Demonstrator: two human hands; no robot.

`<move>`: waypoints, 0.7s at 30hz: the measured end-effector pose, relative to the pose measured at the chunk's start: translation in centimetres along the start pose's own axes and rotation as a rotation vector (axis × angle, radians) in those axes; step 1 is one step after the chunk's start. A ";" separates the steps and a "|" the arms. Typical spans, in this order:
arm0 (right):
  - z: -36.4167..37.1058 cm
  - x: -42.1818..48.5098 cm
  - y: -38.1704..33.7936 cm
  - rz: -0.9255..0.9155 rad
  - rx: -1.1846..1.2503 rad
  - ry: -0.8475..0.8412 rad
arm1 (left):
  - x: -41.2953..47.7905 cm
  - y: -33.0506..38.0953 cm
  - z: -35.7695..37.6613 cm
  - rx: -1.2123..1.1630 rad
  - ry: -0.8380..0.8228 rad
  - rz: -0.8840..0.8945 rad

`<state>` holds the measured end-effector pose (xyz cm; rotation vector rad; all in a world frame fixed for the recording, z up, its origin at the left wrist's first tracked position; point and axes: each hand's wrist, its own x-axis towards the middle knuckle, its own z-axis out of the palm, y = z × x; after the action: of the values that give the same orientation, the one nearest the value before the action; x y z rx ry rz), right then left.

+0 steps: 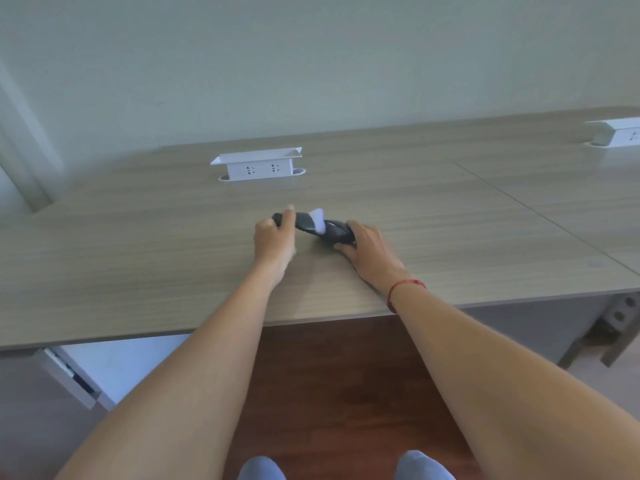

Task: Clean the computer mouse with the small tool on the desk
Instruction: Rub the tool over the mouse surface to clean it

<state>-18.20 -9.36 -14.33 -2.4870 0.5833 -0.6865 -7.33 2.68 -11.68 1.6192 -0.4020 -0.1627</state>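
Mid-desk [450, 216], just near of the socket box [258, 165]: mouse [336, 232] pinned under the right hand [369, 249], fingers wrapped round its right and near sides. Left hand [273, 240] clamped on the brush [301, 223] handle, which runs left to right; white bristles on the mouse's left shoulder. Mouse immediately right of the left grip, so probably short strokes rightward along that axis next. No brand, label or writing legible anywhere; only socket slots on the box.
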 end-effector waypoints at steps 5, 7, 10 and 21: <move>-0.1 0.0 0.0 -0.007 -0.007 -0.033 | -0.4 -0.1 0.5 0.201 0.009 0.043; -0.2 -0.2 0.1 -0.016 -0.011 -0.022 | 0.2 -0.2 -0.3 0.229 0.195 0.077; -0.3 -0.2 0.2 -0.026 -0.028 -0.013 | 1.2 -1.0 -1.9 0.189 0.258 0.071; 0.0 -0.7 0.0 -0.084 -0.011 -0.024 | 0.5 -1.3 -1.1 0.085 0.139 0.049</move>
<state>-18.74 -8.97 -14.57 -2.5379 0.4777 -0.6862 -6.25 3.59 -12.79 1.6908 -0.3454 0.0044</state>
